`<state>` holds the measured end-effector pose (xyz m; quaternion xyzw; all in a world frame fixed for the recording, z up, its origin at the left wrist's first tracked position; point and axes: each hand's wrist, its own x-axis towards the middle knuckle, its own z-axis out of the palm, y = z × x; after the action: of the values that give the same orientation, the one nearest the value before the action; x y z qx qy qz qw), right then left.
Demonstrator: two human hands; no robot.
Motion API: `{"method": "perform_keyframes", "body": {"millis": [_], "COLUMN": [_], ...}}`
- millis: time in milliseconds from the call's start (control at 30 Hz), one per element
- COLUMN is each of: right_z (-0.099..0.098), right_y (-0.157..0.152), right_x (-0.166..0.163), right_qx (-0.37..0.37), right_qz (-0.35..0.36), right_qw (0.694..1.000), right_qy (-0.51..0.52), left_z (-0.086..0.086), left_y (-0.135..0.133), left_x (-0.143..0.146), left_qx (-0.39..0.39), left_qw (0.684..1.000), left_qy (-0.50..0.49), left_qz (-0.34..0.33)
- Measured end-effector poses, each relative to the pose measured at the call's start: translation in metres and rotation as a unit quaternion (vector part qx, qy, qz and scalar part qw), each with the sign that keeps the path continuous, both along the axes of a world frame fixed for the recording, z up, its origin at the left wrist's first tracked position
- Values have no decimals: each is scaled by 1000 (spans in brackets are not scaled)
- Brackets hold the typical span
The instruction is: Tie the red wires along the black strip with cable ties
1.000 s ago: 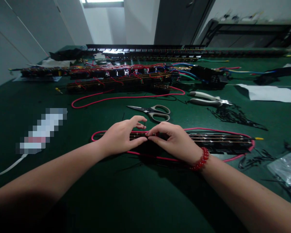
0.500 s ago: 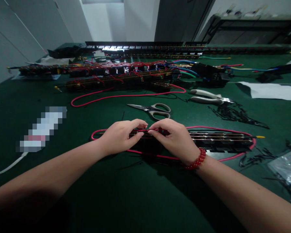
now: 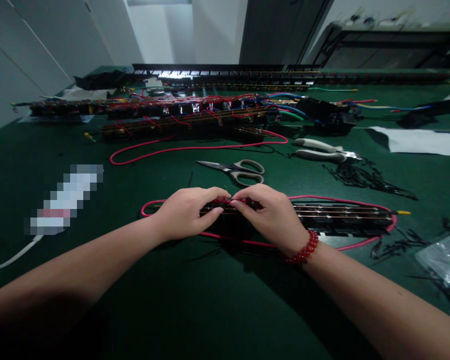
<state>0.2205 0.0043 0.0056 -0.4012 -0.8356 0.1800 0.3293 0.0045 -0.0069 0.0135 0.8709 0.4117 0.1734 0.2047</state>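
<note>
Above a long black assembly with thin metal rods (image 3: 345, 215), both my hands meet at the fingertips. My left hand (image 3: 187, 212) lies over its left part, index finger stretched toward the right fingertips and thumb apart from it; its other fingers are hidden. Thumb and index finger of my right hand (image 3: 266, 212) are pinched together over the assembly, and what they grip is too small to make out. A red cable (image 3: 360, 199) loops around the assembly and passes beneath my hands. A yellow tip (image 3: 403, 213) sticks out at the right end.
Scissors (image 3: 236, 170) lie just beyond my hands, and grey-handled pliers (image 3: 322, 150) beside black scraps (image 3: 371, 177) farther right. Longer wired assemblies (image 3: 187, 115) stretch across the back with another red cable (image 3: 195, 148). A clear plastic bag (image 3: 444, 260) is at right, a blurred-out white object (image 3: 65, 200) at left.
My left index fingertip has shifted slightly to the right, and its gap to the thumb is a little wider. My right fingertips have moved very slightly right. Everything else stays put.
</note>
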Motion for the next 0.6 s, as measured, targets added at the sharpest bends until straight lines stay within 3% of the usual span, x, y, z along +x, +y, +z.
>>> {"method": "perform_keyframes", "body": {"millis": [600], "right_z": [0], "right_y": [0], "right_x": [0], "right_qx": [26], "right_qz": [2], "right_qw": [1000], "right_qy": [-17], "left_z": [-2], "left_y": [0], "left_x": [-1], "left_qx": [22], "left_qw": [1000], "left_qy": [0], "left_qz": [-8]}}
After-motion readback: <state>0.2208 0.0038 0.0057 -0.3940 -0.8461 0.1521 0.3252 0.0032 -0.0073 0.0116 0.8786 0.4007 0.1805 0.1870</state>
